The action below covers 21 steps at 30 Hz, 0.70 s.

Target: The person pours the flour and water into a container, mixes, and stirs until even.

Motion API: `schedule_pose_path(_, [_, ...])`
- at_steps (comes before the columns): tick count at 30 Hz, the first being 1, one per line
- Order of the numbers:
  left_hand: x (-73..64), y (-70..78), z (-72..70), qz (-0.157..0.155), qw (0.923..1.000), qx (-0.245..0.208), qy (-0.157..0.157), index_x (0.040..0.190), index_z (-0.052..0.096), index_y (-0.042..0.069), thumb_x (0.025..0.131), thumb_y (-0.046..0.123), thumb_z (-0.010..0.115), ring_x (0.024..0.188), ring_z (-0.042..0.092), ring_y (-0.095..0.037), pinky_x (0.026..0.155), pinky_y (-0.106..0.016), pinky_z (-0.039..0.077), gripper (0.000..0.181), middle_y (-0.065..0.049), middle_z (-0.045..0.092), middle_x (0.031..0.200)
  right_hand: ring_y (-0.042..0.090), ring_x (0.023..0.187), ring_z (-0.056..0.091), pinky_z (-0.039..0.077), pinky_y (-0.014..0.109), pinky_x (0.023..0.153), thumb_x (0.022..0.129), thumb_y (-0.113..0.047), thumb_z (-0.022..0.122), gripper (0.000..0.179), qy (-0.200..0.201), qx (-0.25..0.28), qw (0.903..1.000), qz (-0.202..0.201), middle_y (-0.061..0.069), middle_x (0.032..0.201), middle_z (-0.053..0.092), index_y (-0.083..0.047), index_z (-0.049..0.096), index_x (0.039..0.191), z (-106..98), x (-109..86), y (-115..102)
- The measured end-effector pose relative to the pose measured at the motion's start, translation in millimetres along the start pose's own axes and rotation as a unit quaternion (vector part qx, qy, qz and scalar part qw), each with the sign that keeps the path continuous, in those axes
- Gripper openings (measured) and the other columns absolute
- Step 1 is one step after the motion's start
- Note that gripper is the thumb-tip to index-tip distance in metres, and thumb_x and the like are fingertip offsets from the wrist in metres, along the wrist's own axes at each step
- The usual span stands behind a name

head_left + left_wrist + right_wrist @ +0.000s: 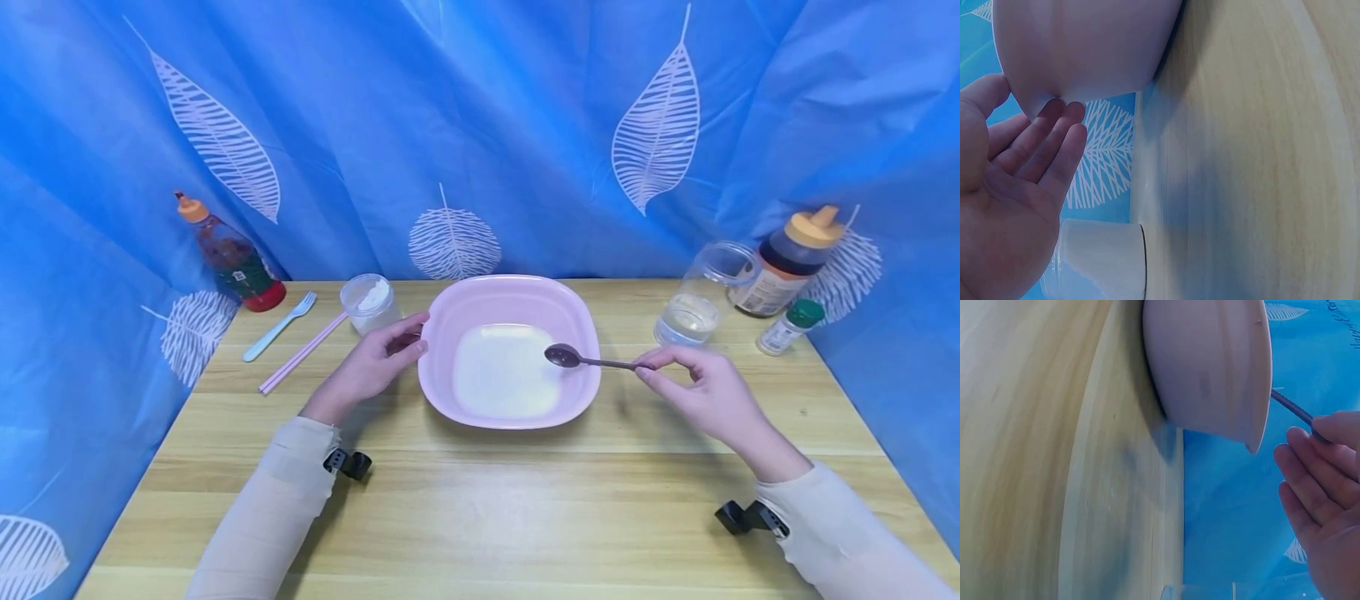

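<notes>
A pink basin (pixel 432 392) with whitish contents stands at the middle of the wooden table. My left hand (pixel 377 364) holds its left rim, with the thumb at the edge and fingertips against the outer wall in the left wrist view. Between thumb and fingers, my right hand (pixel 705 392) pinches the handle end of a dark brown spoon (pixel 562 356). The spoon's bowl hangs over the right part of the basin, apart from the contents as far as I can see. In the right wrist view, the basin (pixel 1210 369) hides the spoon's bowl.
Left of the basin are a jar of white powder (pixel 371 304), pink chopsticks (pixel 303 354), a light blue fork (pixel 279 327) and a red sauce bottle (pixel 242 267). To the right stand a clear pitcher of liquid (pixel 688 317), a dark sauce bottle (pixel 780 267) and a green-capped shaker (pixel 789 327).
</notes>
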<state>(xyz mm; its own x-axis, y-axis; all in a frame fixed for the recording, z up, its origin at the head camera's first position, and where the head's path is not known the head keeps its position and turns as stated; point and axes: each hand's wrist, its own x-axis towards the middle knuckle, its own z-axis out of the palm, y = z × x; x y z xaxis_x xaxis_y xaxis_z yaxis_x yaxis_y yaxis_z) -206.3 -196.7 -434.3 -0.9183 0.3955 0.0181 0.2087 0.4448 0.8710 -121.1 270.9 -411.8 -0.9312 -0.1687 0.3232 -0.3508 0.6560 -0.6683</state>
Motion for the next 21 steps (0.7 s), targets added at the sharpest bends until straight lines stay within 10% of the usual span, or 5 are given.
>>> schedule_pose_path(13, [-0.1, 1.8, -1.0, 0.000, 1.0000, -0.004, -0.006, 0.163, 0.047, 0.008, 0.110, 0.025, 0.064, 0.136, 0.064, -0.036, 0.123, -0.056, 0.047, 0.058, -0.019, 0.066, 0.147, 0.011, 0.101, 0.074, 0.045, 0.002, 0.106, 0.074, 0.009, 0.089, 0.035, 0.061, -0.068, 0.9789, -0.183, 0.002, 0.102, 0.083, -0.014, 0.083, 0.100, 4, -14.2, 13])
schedule_pose_path(21, [-0.6, 2.4, -0.7, 0.005, 1.0000, -0.004, -0.005, 0.163, 0.047, 0.006, 0.110, 0.023, 0.063, 0.135, 0.064, -0.037, 0.122, -0.056, 0.048, 0.058, -0.020, 0.067, 0.145, 0.009, 0.100, 0.072, 0.045, 0.003, 0.107, 0.070, 0.010, 0.088, 0.037, 0.079, -0.062, 0.9738, -0.204, 0.006, 0.099, 0.082, -0.012, 0.083, 0.100, 4, -21.9, 16])
